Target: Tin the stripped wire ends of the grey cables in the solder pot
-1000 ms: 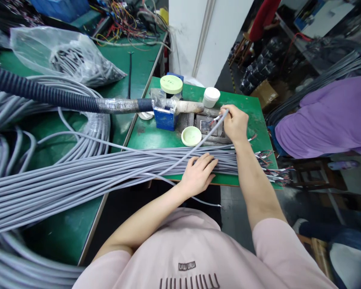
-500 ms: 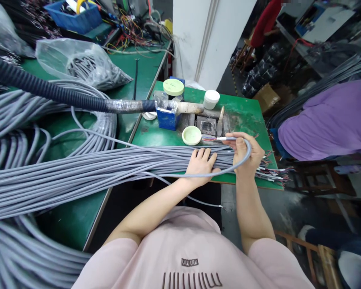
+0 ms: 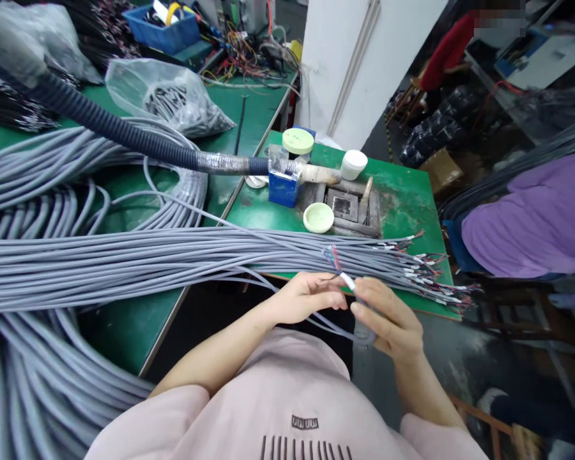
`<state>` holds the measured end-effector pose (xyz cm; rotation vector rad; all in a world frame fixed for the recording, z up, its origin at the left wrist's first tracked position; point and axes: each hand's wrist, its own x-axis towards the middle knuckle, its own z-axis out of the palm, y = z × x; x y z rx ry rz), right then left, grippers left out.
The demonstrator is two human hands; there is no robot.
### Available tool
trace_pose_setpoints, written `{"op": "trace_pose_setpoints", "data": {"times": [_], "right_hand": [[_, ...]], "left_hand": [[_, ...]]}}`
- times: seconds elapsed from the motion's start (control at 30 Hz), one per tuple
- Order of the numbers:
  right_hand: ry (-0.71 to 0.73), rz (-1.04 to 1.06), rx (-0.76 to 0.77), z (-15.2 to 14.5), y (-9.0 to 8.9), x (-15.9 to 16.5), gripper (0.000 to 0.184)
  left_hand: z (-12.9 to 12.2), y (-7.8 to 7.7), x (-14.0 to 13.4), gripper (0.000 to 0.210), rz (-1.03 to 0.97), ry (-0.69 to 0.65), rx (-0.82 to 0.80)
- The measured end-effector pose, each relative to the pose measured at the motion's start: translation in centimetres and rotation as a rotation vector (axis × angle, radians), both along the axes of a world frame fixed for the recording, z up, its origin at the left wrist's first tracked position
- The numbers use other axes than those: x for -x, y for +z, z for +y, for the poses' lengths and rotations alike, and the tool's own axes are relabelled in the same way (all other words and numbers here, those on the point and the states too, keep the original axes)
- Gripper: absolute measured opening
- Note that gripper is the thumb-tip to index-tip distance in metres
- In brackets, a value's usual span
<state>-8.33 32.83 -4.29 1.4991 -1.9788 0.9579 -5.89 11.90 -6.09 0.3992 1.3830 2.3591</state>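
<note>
My right hand [image 3: 390,316] is closed around a grey cable near its end, where a white sleeve [image 3: 348,282] sits. Thin coloured wires [image 3: 334,257] fan out of that sleeve, over the near side of the cable bundle [image 3: 196,255]. Close by on the left, my left hand [image 3: 304,299] has its fingers bent, thumb and forefinger beside the sleeve. A dark wire [image 3: 331,278] crosses at its fingertips; what they grip is not clear. The held cable loops down below both hands, in front of the pink shirt.
Stripped cable ends [image 3: 426,271] lie at the bench's right edge. Behind the bundle are a pale green lid [image 3: 318,218], a dirty square metal pot [image 3: 344,206], a white jar [image 3: 353,165] and a ribbed hose [image 3: 148,144]. A person in purple [image 3: 531,223] is at the right.
My right hand has brought the cable end from beside the metal pot down toward my body. My left hand has lifted off the bundle and come to the cable end. The view has shifted left.
</note>
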Motion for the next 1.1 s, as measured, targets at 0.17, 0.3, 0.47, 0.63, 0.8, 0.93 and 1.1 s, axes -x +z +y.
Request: {"op": "trace_pose_setpoints", "data": {"times": [0.17, 0.3, 0.47, 0.63, 0.8, 0.93, 1.1], "right_hand": [[-0.053, 0.101, -0.056, 0.0, -1.0, -1.7, 0.028], [-0.099, 0.109, -0.081, 0.5, -1.7, -2.5, 0.025], [-0.124, 0.116, -0.093, 0.7, -1.8, -2.8, 0.023], [-0.107, 0.115, -0.079, 0.4, -1.9, -2.9, 0.022], [-0.058, -0.019, -0.003, 0.2, -2.6, -3.0, 0.028], [0.032, -0.3, 0.138, 0.3, -3.9, -3.2, 0.036], [0.111, -0.569, 0.281, 0.1, -5.1, -3.4, 0.039]], "left_hand": [[1.1, -0.9, 0.2, 0.039, -0.111, -0.014, -0.079], [1.2, -1.5, -0.2, 0.043, -0.102, -0.036, -0.052], [1.4, -2.5, -0.3, 0.041, -0.062, -0.067, -0.074], [1.3, -3.3, -0.4, 0.042, -0.075, -0.052, -0.078], [1.4, -3.3, -0.5, 0.041, -0.093, -0.035, -0.096], [1.6, -2.3, -0.4, 0.042, -0.028, 0.05, -0.044], [1.8, -1.7, -0.2, 0.043, 0.043, 0.161, 0.036]]}}
